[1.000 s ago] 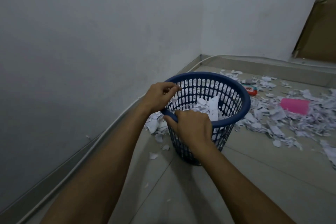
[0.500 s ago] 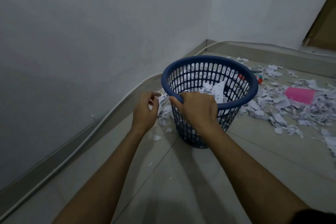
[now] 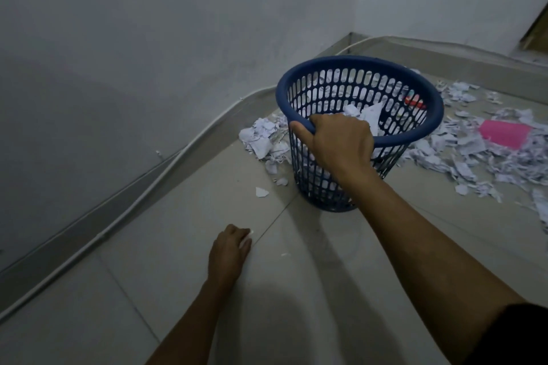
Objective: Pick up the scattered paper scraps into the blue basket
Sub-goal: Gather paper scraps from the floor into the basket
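left hand (image 3: 228, 252) dropped to pinch a floor scrap (image 3: 246, 241); right hand (image 3: 341, 139) grips basket rim (image 3: 427, 92).

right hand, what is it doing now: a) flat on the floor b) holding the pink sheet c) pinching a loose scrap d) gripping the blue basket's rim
d: the right hand has its fingers curled over the near rim of the blue basket, thumb along the outside.

Right hand (image 3: 341, 142) gripping blue basket (image 3: 427, 98) rim, left hand (image 3: 228, 252) pinching paper scrap (image 3: 245, 241)
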Action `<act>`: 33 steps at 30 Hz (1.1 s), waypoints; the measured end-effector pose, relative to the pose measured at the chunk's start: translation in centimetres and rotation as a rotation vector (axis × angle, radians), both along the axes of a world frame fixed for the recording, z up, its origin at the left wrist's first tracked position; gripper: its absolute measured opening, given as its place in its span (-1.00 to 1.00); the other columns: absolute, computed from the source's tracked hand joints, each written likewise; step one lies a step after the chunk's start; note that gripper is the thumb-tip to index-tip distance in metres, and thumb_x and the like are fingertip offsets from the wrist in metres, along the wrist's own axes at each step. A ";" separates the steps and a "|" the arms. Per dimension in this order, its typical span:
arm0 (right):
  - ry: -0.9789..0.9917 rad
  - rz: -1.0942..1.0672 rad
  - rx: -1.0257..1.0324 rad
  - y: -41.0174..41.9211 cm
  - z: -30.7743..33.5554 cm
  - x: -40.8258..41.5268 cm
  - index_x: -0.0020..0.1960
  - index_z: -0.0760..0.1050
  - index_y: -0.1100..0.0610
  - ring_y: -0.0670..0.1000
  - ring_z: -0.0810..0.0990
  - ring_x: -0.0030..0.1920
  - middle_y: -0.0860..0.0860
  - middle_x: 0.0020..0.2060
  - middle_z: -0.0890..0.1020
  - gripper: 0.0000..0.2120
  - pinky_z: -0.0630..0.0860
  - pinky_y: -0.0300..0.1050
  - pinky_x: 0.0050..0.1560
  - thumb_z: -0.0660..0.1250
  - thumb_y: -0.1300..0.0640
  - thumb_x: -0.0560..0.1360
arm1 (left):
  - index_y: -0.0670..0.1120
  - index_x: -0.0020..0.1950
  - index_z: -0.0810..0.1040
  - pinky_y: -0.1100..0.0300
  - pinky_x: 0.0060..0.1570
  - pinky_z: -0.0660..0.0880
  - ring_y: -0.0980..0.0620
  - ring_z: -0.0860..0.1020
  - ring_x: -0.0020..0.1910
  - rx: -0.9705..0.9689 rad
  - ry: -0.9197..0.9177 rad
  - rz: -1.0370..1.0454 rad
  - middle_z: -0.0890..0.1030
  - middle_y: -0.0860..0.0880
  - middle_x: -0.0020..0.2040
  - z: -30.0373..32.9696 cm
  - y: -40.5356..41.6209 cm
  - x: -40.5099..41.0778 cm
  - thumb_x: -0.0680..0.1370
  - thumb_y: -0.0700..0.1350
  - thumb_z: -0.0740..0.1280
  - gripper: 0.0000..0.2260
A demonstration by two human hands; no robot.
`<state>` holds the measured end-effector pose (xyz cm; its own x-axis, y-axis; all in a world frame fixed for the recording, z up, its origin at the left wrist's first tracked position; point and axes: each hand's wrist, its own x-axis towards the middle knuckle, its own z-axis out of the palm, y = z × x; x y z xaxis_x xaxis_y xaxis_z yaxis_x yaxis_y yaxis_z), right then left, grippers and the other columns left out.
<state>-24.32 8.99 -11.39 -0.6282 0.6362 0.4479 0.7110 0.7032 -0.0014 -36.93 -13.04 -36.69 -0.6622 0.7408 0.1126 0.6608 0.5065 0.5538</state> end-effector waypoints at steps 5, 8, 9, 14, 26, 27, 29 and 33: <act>0.012 0.004 0.002 0.2 -0.2 -0.1 -0.09 0.57 0.02 0.03 0.47 -0.33 -0.01 -0.36 0.52 -0.39 0.33 -0.06 -0.21 -0.07 -0.38 0.60 | -0.02 0.08 0.66 0.14 -0.21 0.46 0.02 0.54 -0.18 -0.022 0.114 0.016 0.58 0.02 -0.07 -0.1 1.0 0.2 0.56 -0.05 0.39 -0.87; -0.003 0.001 -0.001 0.2 -0.2 -0.1 -0.08 0.56 0.03 0.03 0.47 -0.33 0.00 -0.35 0.52 -0.39 0.34 -0.06 -0.20 -0.07 -0.38 0.60 | 0.00 -0.11 0.62 0.19 -0.30 0.40 0.08 0.49 -0.27 -0.023 0.140 0.008 0.54 0.06 -0.18 0.0 1.4 0.3 0.53 -0.09 0.42 -0.97; -0.004 0.001 -0.004 0.2 -0.2 -0.1 -0.08 0.56 0.03 0.03 0.47 -0.33 0.00 -0.35 0.51 -0.39 0.34 -0.06 -0.20 -0.07 -0.38 0.60 | 0.00 -0.15 0.59 0.19 -0.32 0.41 0.09 0.47 -0.29 -0.025 0.151 0.001 0.52 0.07 -0.21 -0.1 1.5 0.4 0.52 -0.09 0.43 -0.93; 0.002 0.000 -0.008 0.1 -0.2 -0.2 -0.08 0.56 0.03 0.04 0.45 -0.32 0.00 -0.36 0.49 -0.40 0.33 -0.05 -0.19 -0.06 -0.38 0.60 | 0.02 -0.07 0.65 0.10 -0.22 0.51 0.09 0.50 -0.19 0.009 0.145 -0.121 0.56 0.09 -0.15 -0.7 2.0 1.6 0.55 0.11 0.35 -0.81; 0.005 -0.009 -0.013 0.1 -0.2 -0.1 -0.09 0.56 0.02 0.01 0.48 -0.35 -0.02 -0.38 0.49 -0.39 0.42 -0.06 -0.22 -0.07 -0.38 0.59 | 0.05 -0.11 0.58 0.11 -0.20 0.48 0.07 0.49 -0.19 -0.014 0.137 -0.077 0.53 0.10 -0.14 -1.4 3.6 4.6 0.51 0.08 0.42 -0.87; 0.004 -0.007 -0.010 0.0 -0.3 0.0 -0.09 0.56 0.02 0.01 0.48 -0.35 -0.02 -0.38 0.50 -0.39 0.40 -0.07 -0.23 -0.07 -0.38 0.60 | 0.05 -0.14 0.57 0.11 -0.21 0.47 0.08 0.48 -0.21 -0.005 0.129 -0.063 0.52 0.11 -0.16 -1.3 3.7 4.6 0.51 0.05 0.42 -0.89; 0.002 -0.004 -0.001 0.0 -0.3 -0.1 -0.08 0.57 0.03 0.02 0.47 -0.35 -0.01 -0.37 0.51 -0.39 0.35 -0.08 -0.25 -0.06 -0.38 0.60 | 0.05 -0.18 0.54 0.10 -0.21 0.46 0.08 0.47 -0.24 0.004 0.130 -0.044 0.51 0.11 -0.20 -1.3 4.1 4.4 0.52 0.01 0.43 -0.88; -0.021 -0.008 0.013 0.0 -0.1 -0.2 -0.08 0.55 0.02 0.01 0.45 -0.34 -0.02 -0.37 0.48 -0.41 0.30 -0.10 -0.28 -0.06 -0.37 0.61 | -0.01 -0.24 0.52 0.05 -0.29 0.47 0.02 0.47 -0.34 -0.063 0.230 -0.095 0.51 0.04 -0.28 -1.9 4.6 3.7 0.48 -0.05 0.48 -0.82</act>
